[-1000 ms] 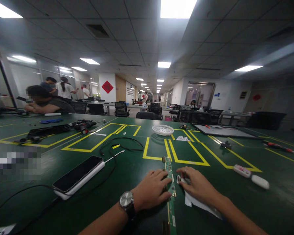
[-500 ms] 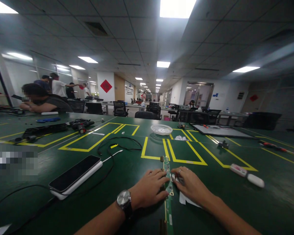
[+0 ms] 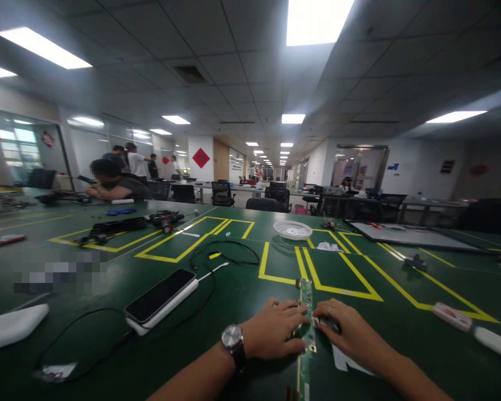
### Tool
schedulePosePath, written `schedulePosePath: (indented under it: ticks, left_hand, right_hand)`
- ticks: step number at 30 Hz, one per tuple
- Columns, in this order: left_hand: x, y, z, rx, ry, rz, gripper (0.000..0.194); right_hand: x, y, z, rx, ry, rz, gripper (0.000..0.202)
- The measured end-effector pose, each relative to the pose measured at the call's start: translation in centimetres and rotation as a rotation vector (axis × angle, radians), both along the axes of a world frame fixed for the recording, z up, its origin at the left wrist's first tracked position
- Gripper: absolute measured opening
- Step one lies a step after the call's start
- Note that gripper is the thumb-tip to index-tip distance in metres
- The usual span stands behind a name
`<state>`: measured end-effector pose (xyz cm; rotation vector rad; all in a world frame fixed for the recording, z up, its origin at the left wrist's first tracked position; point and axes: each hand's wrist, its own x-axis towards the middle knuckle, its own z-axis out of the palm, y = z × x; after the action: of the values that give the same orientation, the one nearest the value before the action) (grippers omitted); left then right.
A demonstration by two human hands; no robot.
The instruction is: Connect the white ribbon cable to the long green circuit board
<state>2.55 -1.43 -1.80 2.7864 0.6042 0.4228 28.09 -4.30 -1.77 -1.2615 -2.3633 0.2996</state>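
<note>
A long, narrow green circuit board [image 3: 304, 370] lies lengthwise in front of me on the green table. My left hand [image 3: 275, 331], with a watch on its wrist, rests over the left edge of the board, fingers apart and their tips on it. Closed at the right edge is my right hand [image 3: 353, 331], its thumb and fingertips together around a small whitish and dark piece whose kind I cannot make out. Under the right hand lies a white scrap of paper [image 3: 344, 359]. The fingers hide part of the board's middle.
To the left are a phone [image 3: 161, 295] on a white block and a black cable [image 3: 256, 253]. Farther back stands a white basket [image 3: 293, 229]. A white and pink object [image 3: 453, 317] lies right. A person [image 3: 117, 181] leans on the table's far left.
The view has turned left, so the scene sits farther right in the picture. Both hands remain at the board, nearly in the same pose.
</note>
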Motion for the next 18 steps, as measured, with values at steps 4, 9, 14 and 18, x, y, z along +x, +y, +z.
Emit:
schedulePosePath:
  ticks: [4,9,14,18]
  left_hand:
    - [-0.2,0.0,0.2,-0.015,-0.064,0.016,0.051]
    - [-0.2,0.0,0.8,0.075,-0.191,0.223,0.04]
    - [-0.1,-0.1,0.7,0.135,-0.18,0.286,0.037]
    - [-0.1,-0.3,0.5,0.169,-0.155,0.311,0.039]
  right_hand:
    - [1.4,1.5,-0.8,-0.045,0.021,0.02,0.03]
    - [1.3,2.6,-2.4,-0.018,-0.022,0.054,0.034]
    - [2.7,4.3,-3.9,0.096,-0.137,-0.072,0.037]
    - [7.6,7.0,-6.3,0.186,-0.186,-0.413,0.045]
